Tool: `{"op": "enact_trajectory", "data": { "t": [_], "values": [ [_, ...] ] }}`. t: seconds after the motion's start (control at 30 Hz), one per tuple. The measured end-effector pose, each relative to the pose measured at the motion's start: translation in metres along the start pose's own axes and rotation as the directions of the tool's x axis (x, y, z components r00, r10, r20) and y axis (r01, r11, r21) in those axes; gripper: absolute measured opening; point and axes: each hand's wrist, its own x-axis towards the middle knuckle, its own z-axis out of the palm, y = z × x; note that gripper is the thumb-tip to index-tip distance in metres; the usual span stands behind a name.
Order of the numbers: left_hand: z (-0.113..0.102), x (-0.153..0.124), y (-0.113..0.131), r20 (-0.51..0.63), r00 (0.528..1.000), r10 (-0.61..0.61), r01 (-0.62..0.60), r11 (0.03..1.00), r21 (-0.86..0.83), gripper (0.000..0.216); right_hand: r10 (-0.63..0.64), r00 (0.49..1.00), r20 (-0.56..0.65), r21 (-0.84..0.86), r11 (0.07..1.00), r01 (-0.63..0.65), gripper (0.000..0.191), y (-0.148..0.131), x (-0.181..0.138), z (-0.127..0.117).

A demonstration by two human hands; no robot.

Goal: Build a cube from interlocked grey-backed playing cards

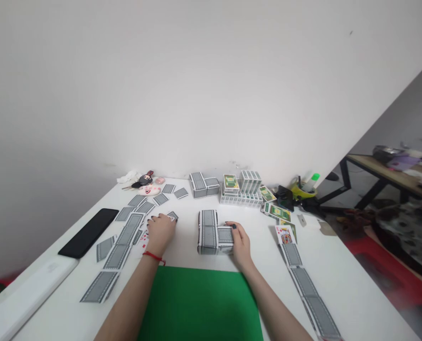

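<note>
My left hand (161,231) reaches over the cards left of centre, its fingers bent down around a playing card (173,215) that shows past the fingertips. Beneath its wrist, face-up cards (143,242) peek out. In the middle of the table stands an L-shaped block built of grey-backed playing cards (208,231). Against its right end my right hand (242,244) is closed, with fingers on the top and side; its underside is hidden. A green mat (200,303) lies between my forearms.
A similar card block (204,185) and stacked card boxes (241,195) stand by the wall. Rows of cards lie left (123,241) and right (305,284). A black phone-like slab (88,233) and a white long case (29,298) sit at the left edge.
</note>
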Motion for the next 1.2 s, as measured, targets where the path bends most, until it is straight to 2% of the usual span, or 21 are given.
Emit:
{"op": "enact_trajectory", "data": {
  "t": [0.1, 0.2, 0.27, 0.33, 0.37, 0.43, 0.5, 0.53, 0.57, 0.6, 0.63, 0.67, 0.7, 0.8, 0.87, 0.93, 1.07, 1.2],
  "values": [
    [-0.006, 0.002, 0.0, 0.063, 0.988, 0.143, -0.143, 0.99, -0.003, 0.025, 0.037, 0.999, 0.012, 0.063, 0.997, -0.037, 0.034, 0.001, 0.0, -0.002],
    [-0.015, 0.005, 0.0, 0.076, 0.977, 0.201, -0.198, 0.979, -0.039, 0.027, 0.051, 0.999, -0.016, 0.123, 0.991, -0.049, 0.04, 0.001, 0.004, -0.006],
    [-0.025, 0.005, 0.002, 0.052, 0.976, 0.213, -0.21, 0.976, -0.061, 0.032, 0.013, 0.997, -0.079, 0.107, 0.994, -0.005, 0.04, -0.003, 0.009, -0.012],
    [-0.037, 0.001, 0.009, 0.01, 0.977, 0.214, -0.209, 0.964, -0.161, 0.036, -0.049, 0.99, -0.134, 0.047, 0.997, 0.056, 0.037, -0.012, 0.015, -0.019],
    [-0.043, -0.002, 0.015, -0.015, 0.978, 0.21, -0.204, 0.927, -0.314, 0.035, -0.073, 0.986, -0.15, 0.023, 0.997, 0.077, 0.035, -0.019, 0.017, -0.022],
    [-0.055, -0.011, 0.033, -0.017, 0.978, 0.21, -0.171, 0.741, -0.649, 0.033, -0.075, 0.992, -0.106, 0.016, 0.997, 0.078, 0.029, -0.034, 0.019, -0.025],
    [-0.062, -0.023, 0.054, -0.026, 0.953, 0.301, -0.161, 0.433, -0.887, 0.032, -0.033, 0.999, 0.008, 0.07, 0.997, 0.033, 0.03, -0.05, 0.017, -0.024],
    [-0.065, -0.029, 0.064, -0.019, 0.929, 0.368, -0.133, 0.287, -0.949, 0.034, -0.013, 0.996, 0.087, 0.101, 0.995, 0.004, 0.03, -0.057, 0.015, -0.023],
    [-0.066, -0.036, 0.074, 0.002, 0.898, 0.441, -0.093, 0.192, -0.977, 0.037, 0.01, 0.988, 0.155, 0.131, 0.991, -0.03, 0.028, -0.063, 0.013, -0.021],
    [-0.066, -0.041, 0.081, 0.038, 0.856, 0.516, -0.05, 0.154, -0.987, 0.041, 0.034, 0.978, 0.206, 0.151, 0.986, -0.066, 0.026, -0.068, 0.012, -0.021],
    [-0.065, -0.046, 0.087, 0.068, 0.805, 0.59, -0.031, 0.155, -0.987, 0.045, 0.056, 0.97, 0.236, 0.162, 0.982, -0.096, 0.025, -0.072, 0.011, -0.021],
    [-0.063, -0.049, 0.09, 0.067, 0.753, 0.654, -0.064, 0.175, -0.982, 0.047, 0.075, 0.965, 0.25, 0.171, 0.978, -0.12, 0.027, -0.075, 0.011, -0.023],
    [-0.061, -0.052, 0.091, 0.043, 0.702, 0.711, -0.15, 0.207, -0.967, 0.048, 0.09, 0.964, 0.25, 0.179, 0.974, -0.137, 0.03, -0.077, 0.012, -0.026],
    [-0.049, -0.053, 0.086, -0.08, 0.557, 0.826, -0.539, 0.286, -0.792, 0.063, 0.112, 0.967, 0.23, 0.194, 0.968, -0.158, 0.034, -0.079, 0.019, -0.042],
    [-0.04, -0.05, 0.083, -0.104, 0.5, 0.86, -0.693, 0.325, -0.643, 0.073, 0.113, 0.965, 0.236, 0.174, 0.972, -0.156, 0.035, -0.08, 0.024, -0.054],
    [-0.032, -0.046, 0.081, -0.099, 0.494, 0.864, -0.743, 0.36, -0.564, 0.068, 0.096, 0.964, 0.246, 0.135, 0.982, -0.132, 0.033, -0.082, 0.027, -0.064],
    [-0.024, -0.039, 0.081, -0.128, 0.531, 0.838, -0.739, 0.383, -0.554, 0.053, 0.074, 0.955, 0.288, 0.019, 0.996, -0.083, 0.026, -0.083, 0.027, -0.07],
    [-0.024, -0.037, 0.079, -0.132, 0.514, 0.847, -0.733, 0.354, -0.581, 0.063, 0.071, 0.926, 0.37, -0.087, 0.995, -0.042, 0.024, -0.079, 0.021, -0.066]
  ]
}}
